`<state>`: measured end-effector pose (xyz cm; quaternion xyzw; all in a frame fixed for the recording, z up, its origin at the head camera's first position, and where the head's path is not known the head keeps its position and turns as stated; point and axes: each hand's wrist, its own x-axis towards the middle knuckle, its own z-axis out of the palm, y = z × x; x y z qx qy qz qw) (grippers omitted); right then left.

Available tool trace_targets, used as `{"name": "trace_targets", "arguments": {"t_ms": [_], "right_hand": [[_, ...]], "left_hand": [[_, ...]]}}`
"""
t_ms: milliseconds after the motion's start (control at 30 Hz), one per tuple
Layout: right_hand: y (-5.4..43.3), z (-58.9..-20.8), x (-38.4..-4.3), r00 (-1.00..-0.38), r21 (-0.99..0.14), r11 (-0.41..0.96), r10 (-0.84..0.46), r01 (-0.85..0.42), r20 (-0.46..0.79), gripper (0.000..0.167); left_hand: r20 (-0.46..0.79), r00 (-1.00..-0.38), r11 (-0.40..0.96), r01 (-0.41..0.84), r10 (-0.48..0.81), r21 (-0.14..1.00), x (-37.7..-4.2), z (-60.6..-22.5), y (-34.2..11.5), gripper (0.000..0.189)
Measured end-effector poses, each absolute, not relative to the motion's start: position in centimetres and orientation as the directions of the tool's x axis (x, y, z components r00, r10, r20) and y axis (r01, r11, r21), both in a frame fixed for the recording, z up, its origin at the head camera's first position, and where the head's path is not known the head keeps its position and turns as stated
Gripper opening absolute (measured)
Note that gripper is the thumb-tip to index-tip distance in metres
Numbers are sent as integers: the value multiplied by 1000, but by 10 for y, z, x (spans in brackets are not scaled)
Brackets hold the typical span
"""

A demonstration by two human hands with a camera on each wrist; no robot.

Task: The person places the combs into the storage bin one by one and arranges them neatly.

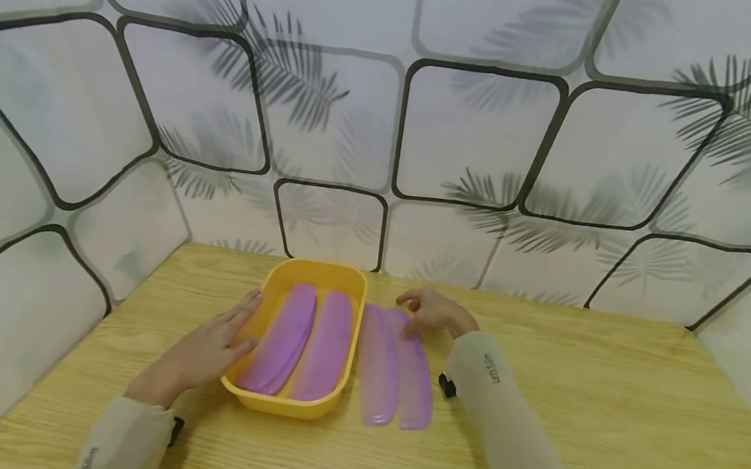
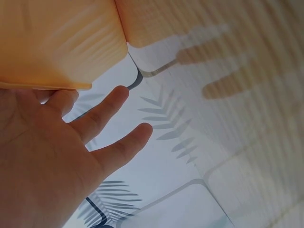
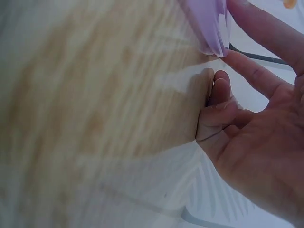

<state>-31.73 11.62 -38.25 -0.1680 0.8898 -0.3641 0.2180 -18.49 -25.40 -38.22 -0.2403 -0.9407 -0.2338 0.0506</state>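
Note:
My left hand [image 1: 218, 344] lies along the left side of a yellow plastic tray [image 1: 296, 406], fingers straight and spread. In the left wrist view its fingers reach under the tray's orange-looking rim [image 2: 47, 86]. Inside the tray lie purple combs: an overlapping pair [image 1: 282, 338] at left and another comb [image 1: 325, 345] at right. Two more purple combs [image 1: 378, 369] lie side by side on the table just right of the tray. My right hand [image 1: 438, 313] pinches the far end of the outer comb [image 1: 417, 387] between thumb and index finger; the other fingers curl against the tabletop.
A light wood-grain table [image 1: 601, 411] extends to both sides. Pale patterned walls [image 1: 478, 139] rise behind it and at left and right. The tray's far end stands close to the back wall.

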Motion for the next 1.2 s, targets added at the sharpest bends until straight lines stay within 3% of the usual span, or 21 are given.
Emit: {"name": "trace_targets", "arguments": {"t_ms": [233,600,1200], "right_hand": [[113,-382,-319,-842,-691,701,-471,-177,-262,53],[109,-375,-319,-833,-666,733,-450,-139,-321,46],[109,-374,-320,-789,-629,748,-511,-213,-341,37]], "left_hand": [[202,-882,779,471,425,413,-185,-380,-254,64],[192,-886,773,462,422,434,-185,-380,-253,63],[193,-887,770,460,419,442,-184,-381,-252,64]]}}
